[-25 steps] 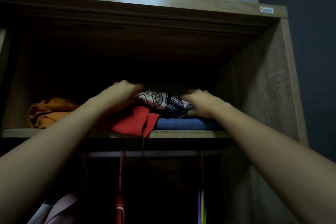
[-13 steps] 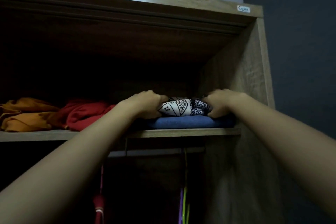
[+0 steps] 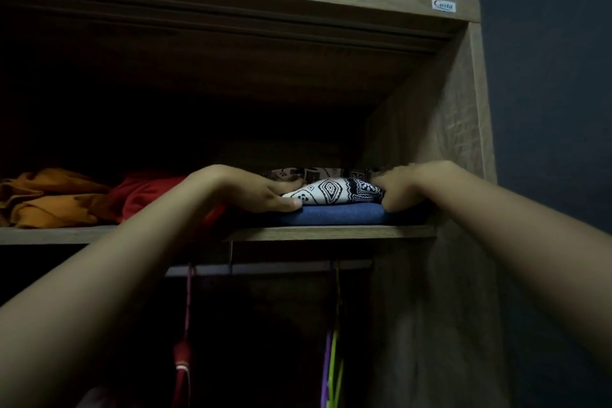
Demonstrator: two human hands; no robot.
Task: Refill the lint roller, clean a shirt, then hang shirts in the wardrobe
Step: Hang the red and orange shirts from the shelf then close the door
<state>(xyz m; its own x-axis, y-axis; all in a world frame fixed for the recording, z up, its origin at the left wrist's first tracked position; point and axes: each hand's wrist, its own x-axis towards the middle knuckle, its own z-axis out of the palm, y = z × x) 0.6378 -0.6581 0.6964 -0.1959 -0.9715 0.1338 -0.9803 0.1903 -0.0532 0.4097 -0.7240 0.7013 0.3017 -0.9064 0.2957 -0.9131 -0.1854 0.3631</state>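
On the far left of the upper shelf point(image 3: 331, 231) lay a crumpled orange garment point(image 3: 49, 197), and beside it a loose red one point(image 3: 149, 190) — both unfolded and close to the shelf's front edge. The left hand point(image 3: 251, 190) was curled around the left end of a folded black-and-white patterned shirt point(image 3: 334, 190), thumb low against the folded blue garment point(image 3: 334, 214) beneath, fingers hidden over the top. The right hand point(image 3: 402, 187) gripped the shirt's right end in much the same way, close against the wardrobe's side panel point(image 3: 440, 142); it looked blurred, so how tightly it had closed I could not tell.

The main risk seemed to be dragging — if the shirt were pulled forward without a lift, the blue garment could slide out with it and drop off the shelf. The left forearm passed just over the red garment and might have swept it off too. Below, a hanging rail point(image 3: 281, 267) held purple and green hangers point(image 3: 331, 358), and a falling pile could snag there.
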